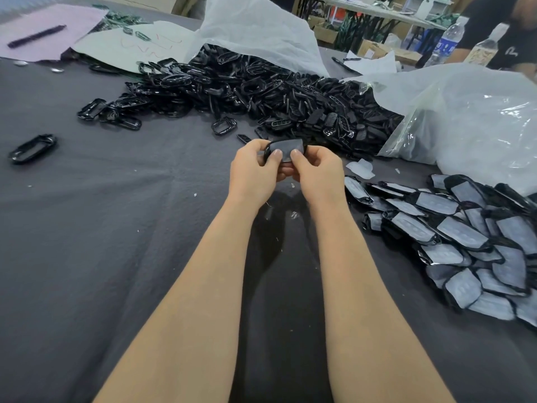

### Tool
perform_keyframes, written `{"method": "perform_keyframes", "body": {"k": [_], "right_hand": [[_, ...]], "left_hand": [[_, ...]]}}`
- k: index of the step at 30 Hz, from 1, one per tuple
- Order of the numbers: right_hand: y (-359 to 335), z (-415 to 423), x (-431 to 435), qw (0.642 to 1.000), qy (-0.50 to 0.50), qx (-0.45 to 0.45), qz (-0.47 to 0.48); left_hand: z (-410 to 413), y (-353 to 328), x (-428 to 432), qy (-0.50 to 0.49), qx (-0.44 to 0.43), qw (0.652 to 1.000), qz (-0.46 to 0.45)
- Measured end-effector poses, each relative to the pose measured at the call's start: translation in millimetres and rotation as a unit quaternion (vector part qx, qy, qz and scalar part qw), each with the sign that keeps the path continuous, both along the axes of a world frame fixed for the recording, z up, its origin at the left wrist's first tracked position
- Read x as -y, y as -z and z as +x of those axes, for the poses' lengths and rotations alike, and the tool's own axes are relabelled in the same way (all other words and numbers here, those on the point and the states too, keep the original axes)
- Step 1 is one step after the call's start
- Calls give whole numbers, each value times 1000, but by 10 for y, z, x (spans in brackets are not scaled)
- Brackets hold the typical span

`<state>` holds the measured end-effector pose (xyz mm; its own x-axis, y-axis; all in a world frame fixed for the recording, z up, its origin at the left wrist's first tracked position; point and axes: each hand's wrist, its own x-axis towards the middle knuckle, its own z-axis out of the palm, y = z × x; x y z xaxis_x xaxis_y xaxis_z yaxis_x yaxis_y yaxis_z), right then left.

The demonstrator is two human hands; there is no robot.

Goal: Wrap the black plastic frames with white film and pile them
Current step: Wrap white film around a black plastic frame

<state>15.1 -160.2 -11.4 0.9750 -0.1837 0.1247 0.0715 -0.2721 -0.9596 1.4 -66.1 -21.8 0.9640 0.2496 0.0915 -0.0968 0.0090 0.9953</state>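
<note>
A dark grey cloth point(116, 228) covers the worktable. Over it, the left hand point(255, 167) and right hand point(316, 170) both pinch one black frame point(270, 147) with film point(287, 149) across it, thumbs on top. Beyond that frame sprawls the heap of bare frames point(261, 91), spilling from a white bag point(261, 33); right of it lies the pile of wrapped frames point(470, 242).

Bright, even indoor light; glare on the clear bag point(479, 126); soft shadow between the forearms; wide-angle bending at edges.
</note>
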Motion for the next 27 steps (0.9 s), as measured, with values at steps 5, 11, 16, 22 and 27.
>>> {"method": "perform_keyframes", "body": {"k": [5, 11, 16, 22, 27], "right_hand": [[2, -17, -26, 1000, 18, 9, 9], [11, -10, -36, 1000, 11, 7, 13], [19, -19, -40, 1000, 2, 11, 8], [25, -5, -29, 999, 12, 9, 30], [14, -17, -14, 996, 5, 4, 87]], "left_hand": [[-7, 2, 15, -6, 8, 1000, -7], [1, 8, 4, -12, 9, 1000, 8], [12, 17, -2, -18, 3, 1000, -1], [3, 12, 8, 2, -5, 1000, -18], [-3, -5, 7, 15, -2, 1000, -15]]}}
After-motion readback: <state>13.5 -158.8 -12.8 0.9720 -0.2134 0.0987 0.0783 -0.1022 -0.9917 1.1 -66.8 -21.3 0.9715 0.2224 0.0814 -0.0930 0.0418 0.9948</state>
